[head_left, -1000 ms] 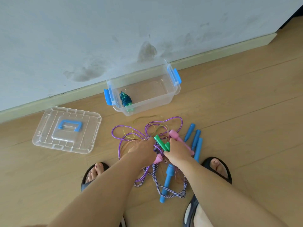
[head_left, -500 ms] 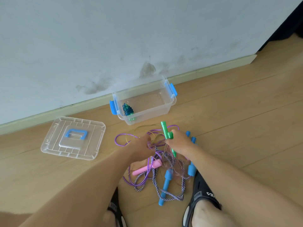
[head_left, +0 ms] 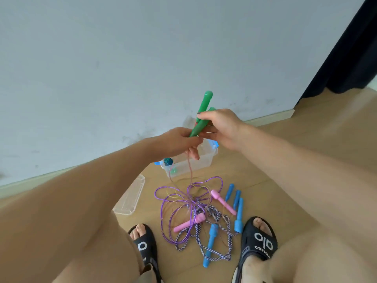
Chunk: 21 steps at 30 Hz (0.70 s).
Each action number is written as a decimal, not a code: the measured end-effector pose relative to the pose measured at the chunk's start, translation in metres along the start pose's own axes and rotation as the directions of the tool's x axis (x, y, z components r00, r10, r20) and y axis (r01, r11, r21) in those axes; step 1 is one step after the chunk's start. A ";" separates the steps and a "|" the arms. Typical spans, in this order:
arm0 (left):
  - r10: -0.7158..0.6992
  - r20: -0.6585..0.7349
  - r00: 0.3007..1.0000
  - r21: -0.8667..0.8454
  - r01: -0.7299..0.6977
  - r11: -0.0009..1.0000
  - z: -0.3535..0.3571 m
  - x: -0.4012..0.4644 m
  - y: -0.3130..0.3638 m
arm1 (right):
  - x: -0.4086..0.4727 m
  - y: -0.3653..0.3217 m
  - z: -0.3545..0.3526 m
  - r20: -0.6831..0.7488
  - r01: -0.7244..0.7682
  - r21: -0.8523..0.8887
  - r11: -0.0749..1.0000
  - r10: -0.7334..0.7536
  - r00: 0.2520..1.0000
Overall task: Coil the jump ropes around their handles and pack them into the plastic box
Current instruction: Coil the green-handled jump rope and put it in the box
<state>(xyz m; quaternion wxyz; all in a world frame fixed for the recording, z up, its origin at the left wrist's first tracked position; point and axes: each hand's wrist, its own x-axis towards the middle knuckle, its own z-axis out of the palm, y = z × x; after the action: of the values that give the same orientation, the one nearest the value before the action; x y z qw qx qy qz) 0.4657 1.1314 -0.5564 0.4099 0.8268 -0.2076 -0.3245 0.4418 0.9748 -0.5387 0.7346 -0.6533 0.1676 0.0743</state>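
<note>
Two green handles [head_left: 203, 112] are raised in front of the wall, with my right hand [head_left: 222, 126] closed around them. My left hand [head_left: 181, 142] pinches their lower end, where a thin translucent rope [head_left: 190, 170] hangs down to the floor. Behind my hands stands the clear plastic box [head_left: 201, 161] with blue latches, holding one coiled teal rope [head_left: 168, 161]. On the floor lies a tangle of purple rope [head_left: 173, 198], two pink handles [head_left: 222, 202], a striped rope [head_left: 219, 255] and several blue handles [head_left: 237, 209].
The box's clear lid [head_left: 131, 198] lies on the wooden floor to the left, partly hidden by my left arm. My feet in black sandals [head_left: 258, 245] flank the pile. A dark curtain [head_left: 346, 54] hangs at the far right.
Both hands rose from the pile with the green handles, lifting their thin rope off the floor. The camera tilted up toward the wall.
</note>
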 end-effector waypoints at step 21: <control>-0.083 0.077 0.994 -0.085 0.090 0.992 -0.038 -0.022 -0.012 | -0.014 0.004 0.019 0.438 0.448 -0.846 0.288 -0.104 0.893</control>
<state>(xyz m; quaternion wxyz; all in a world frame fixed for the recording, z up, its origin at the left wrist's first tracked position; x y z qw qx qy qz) 0.4778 1.1726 -0.5409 0.4235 0.8037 -0.1721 -0.3810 0.4302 0.9954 -0.5354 0.2444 -0.9521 -0.1357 0.1241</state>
